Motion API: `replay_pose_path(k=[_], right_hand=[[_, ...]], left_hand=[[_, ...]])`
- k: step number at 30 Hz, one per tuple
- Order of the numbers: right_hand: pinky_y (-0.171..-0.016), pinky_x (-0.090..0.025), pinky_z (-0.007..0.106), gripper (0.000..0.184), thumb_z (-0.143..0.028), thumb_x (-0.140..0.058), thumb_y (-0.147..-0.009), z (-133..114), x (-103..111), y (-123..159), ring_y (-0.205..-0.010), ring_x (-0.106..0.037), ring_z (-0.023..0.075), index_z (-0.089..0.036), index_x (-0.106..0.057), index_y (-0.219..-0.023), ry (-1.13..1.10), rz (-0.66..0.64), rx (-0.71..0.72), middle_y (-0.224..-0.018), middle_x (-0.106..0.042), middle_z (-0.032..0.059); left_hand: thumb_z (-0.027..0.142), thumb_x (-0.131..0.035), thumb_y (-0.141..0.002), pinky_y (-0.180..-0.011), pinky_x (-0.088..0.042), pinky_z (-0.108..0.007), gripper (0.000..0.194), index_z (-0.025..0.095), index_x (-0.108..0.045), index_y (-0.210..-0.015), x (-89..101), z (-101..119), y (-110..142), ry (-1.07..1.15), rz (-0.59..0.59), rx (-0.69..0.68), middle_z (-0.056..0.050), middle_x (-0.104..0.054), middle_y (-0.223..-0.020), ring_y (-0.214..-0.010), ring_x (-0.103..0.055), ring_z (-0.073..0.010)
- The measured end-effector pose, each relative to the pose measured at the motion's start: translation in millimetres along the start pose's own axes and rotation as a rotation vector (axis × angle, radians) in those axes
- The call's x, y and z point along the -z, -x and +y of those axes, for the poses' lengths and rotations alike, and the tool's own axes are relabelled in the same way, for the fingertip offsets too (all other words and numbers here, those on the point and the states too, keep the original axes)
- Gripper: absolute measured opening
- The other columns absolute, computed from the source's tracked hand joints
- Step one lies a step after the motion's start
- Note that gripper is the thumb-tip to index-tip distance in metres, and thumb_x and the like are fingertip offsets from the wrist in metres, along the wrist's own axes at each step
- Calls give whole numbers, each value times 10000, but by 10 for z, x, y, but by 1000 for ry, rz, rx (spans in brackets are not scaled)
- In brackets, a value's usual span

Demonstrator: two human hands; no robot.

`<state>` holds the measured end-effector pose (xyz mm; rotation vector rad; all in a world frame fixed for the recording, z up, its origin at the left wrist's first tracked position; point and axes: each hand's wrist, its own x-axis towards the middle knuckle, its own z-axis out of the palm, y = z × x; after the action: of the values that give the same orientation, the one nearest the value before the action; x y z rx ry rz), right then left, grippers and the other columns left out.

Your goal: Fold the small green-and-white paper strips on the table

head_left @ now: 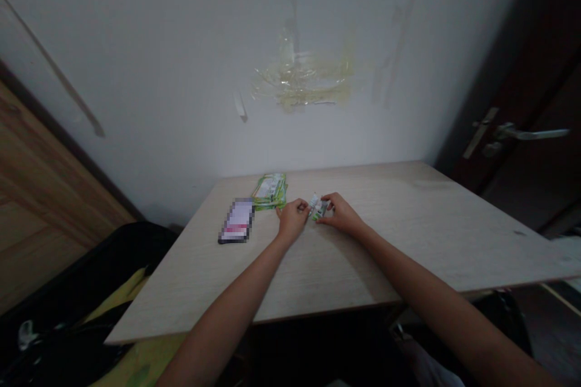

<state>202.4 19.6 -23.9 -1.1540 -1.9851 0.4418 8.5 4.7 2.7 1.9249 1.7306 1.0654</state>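
A small white, grey and green packet [316, 208] is between my two hands, over the middle of the table. My right hand [341, 214] is closed, its thumb and fingers pinching the packet's right side. Curled at the opposite side, my left hand [293, 217] has its fingertips pressed together on the packet's left edge. The packet looks tilted and creased, and the fingers cover part of it. Just beyond my left hand lies a pile of flat green and white packets [270, 190]. What is printed on them is too small to read.
A phone [236, 221] with a blurred screen lies left of my left hand. The pale wooden table [390, 260] meets a wall [181, 72] marked with old tape [313, 81]. A dark door with a metal handle [535, 134] is at right; a black bag [104, 260] is at left.
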Motion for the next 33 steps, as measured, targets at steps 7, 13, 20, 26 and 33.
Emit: replay_pose_path(k=[7, 13, 20, 26, 33], right_hand=[[-843, -526, 357, 645, -241, -877, -628, 9, 4, -10, -921, -606, 182, -190, -569, -1191, -13, -11, 58, -1165, -571, 79], [-877, -536, 366, 630, -201, -865, -639, -20, 1, -8, -998, -604, 201, -184, -567, -1193, -36, -21, 103, -1178, -560, 88], [-876, -554, 389, 642, -213, -887, -611, 28, -60, -25, -997, -607, 209, -191, -567, -1167, -30, 40, 98, -1161, -553, 81], [-872, -555, 395, 632, -209, -884, -610, 5, -42, -29, -1057, -592, 233, -204, -571, -1159, -43, 39, 132, -1164, -552, 84], [-910, -538, 418, 642, -201, -883, -617, -4, -29, -46, -1084, -579, 250, -214, -585, -1185, -78, 6, 178, -1172, -559, 84]], left_hand=[[294, -650, -840, -937, -447, -367, 130, 221, -756, -855, 14, 2, 1, -18, -19, -17, -34, -775, -897, -904, -675, -200], [297, -657, -840, -944, -447, -374, 129, 224, -761, -860, 9, -9, 3, -20, -13, -29, -34, -775, -875, -914, -677, -206], [303, -660, -840, -886, -469, -338, 138, 210, -758, -868, -22, -21, -10, 17, -36, -20, -40, -769, -866, -879, -676, -193], [276, -671, -830, -889, -472, -344, 103, 214, -748, -859, -31, -26, -11, 33, -34, -34, -37, -766, -881, -898, -667, -199], [242, -657, -832, -888, -472, -346, 100, 200, -745, -854, -28, -40, -34, 77, -10, -38, -46, -765, -901, -894, -664, -198]])
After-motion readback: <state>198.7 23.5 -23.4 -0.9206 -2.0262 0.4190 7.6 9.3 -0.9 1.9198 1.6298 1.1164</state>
